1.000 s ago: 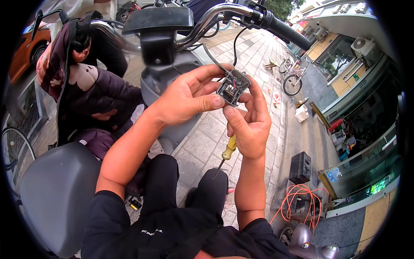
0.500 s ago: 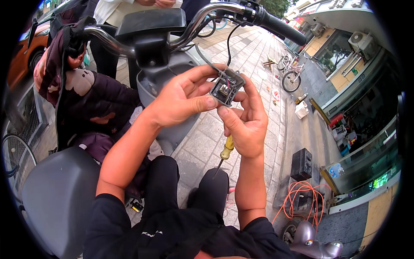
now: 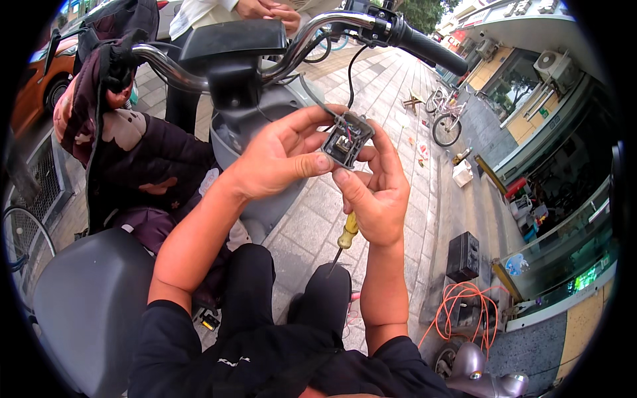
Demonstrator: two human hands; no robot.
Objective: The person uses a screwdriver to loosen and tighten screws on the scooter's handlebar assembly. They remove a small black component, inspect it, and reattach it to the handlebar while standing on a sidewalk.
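Between my two hands is a small opened black switch housing, its inner side facing up, with thin coloured wires and metal contacts inside. My left hand pinches its left edge between thumb and fingers. On the right edge, my right hand grips it with thumb and fingertips. A screwdriver with a yellow handle is also tucked in my right hand, its shaft slanting down over my knee. From the housing a dark cable runs up toward the chrome handlebar.
A scooter stands before me, with a black grip, a grey seat and a padded dark cover. At right are a black battery, an orange cord and a shop doorway. Another person's hands show beyond the handlebar.
My hands keep their hold, and the housing has tipped and shifted only slightly. Beyond the handlebar, the other person has moved to the right, their hands now showing more.
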